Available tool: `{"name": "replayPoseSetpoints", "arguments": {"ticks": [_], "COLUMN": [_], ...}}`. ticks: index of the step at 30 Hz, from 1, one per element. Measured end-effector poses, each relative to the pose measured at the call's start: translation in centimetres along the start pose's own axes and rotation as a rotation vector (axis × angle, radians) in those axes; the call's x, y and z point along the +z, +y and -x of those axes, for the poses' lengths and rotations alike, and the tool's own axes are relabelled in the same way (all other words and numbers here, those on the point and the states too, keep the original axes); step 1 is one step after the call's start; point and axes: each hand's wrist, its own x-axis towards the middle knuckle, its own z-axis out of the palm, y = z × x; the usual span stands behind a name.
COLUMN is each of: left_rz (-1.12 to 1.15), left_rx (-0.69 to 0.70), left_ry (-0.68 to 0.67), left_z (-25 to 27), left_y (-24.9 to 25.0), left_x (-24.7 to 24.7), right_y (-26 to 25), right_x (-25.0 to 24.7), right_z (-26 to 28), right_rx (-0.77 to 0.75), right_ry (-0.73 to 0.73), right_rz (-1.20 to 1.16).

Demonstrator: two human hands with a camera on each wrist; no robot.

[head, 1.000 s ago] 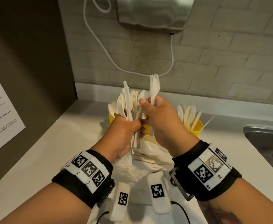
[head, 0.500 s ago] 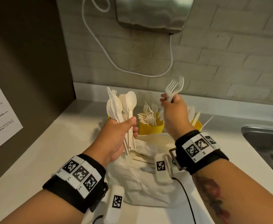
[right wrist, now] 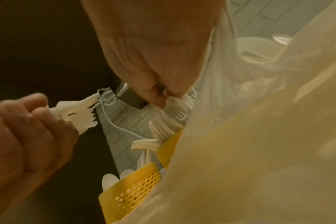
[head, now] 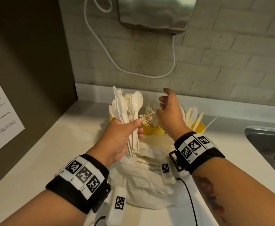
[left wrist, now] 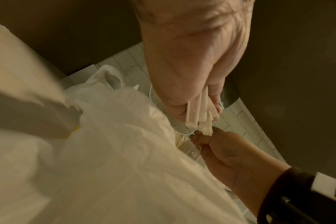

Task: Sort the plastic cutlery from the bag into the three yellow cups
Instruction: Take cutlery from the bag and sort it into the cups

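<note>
My left hand (head: 133, 128) grips a mixed bundle of white plastic cutlery (head: 130, 106), spoons, forks and a knife, upright above the white plastic bag (head: 143, 176). My right hand (head: 163, 103) hovers over the middle yellow cup (head: 151, 131) full of forks (head: 148, 117); its index finger is raised, the others are loosely curled, and it holds nothing that I can see. The left yellow cup (head: 111, 117) is mostly hidden behind the bundle. The right yellow cup (head: 198, 127) holds knives. In the right wrist view, fork tines (right wrist: 189, 97) sit just past my fingertips and spoons stand in the perforated cup (right wrist: 132, 197).
A steel sink (head: 267, 144) lies at the right of the white counter (head: 35, 160). A metal hand dryer (head: 154, 12) with a white cable hangs on the brick wall. A dark panel with a paper notice (head: 0, 119) bounds the left side.
My right hand pulled forks out of the bundle, carried them right over the middle cup, and now has none in it. The left hand still holds the bundle, a little lower and further left.
</note>
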Motion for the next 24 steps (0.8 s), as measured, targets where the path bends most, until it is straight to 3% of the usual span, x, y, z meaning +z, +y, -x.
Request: {"name": "replayPoseSetpoints", "arguments": {"ticks": [3, 8, 9, 11, 13, 24], "left_rz": [-0.001, 0.043, 0.051, 0.025, -0.033, 0.043], "left_rx": [0.0, 0.0, 0.005, 0.031, 0.059, 0.036], "left_ry": [-0.017, -0.08, -0.091, -0.112, -0.138, -0.153], "left_z": [0.1, 0.4, 0.5, 0.5, 0.6, 0.3], "left_y": [-0.1, 0.0, 0.1, 0.2, 0.2, -0.5], "left_x": [0.2, 0.1, 0.1, 0.2, 0.5, 0.7], "right_y": [0.0, -3.2, -4.0, -4.7, -4.8, -5.4], "right_x": [0.0, -1.1, -1.3, -1.4, -1.3, -1.9], "right_z": [0.4, 2.9, 3.8, 5.4, 6.6, 7.2], "right_rx": [-0.032, -0.08, -0.018, 0.137, 0.2, 0.289], "right_ry": [-0.044, 0.065, 0.029, -0.181, -0.331, -0.136], "right_rz": [0.005, -0.205, -0.213, -0.223, -0.27, -0.551]}}
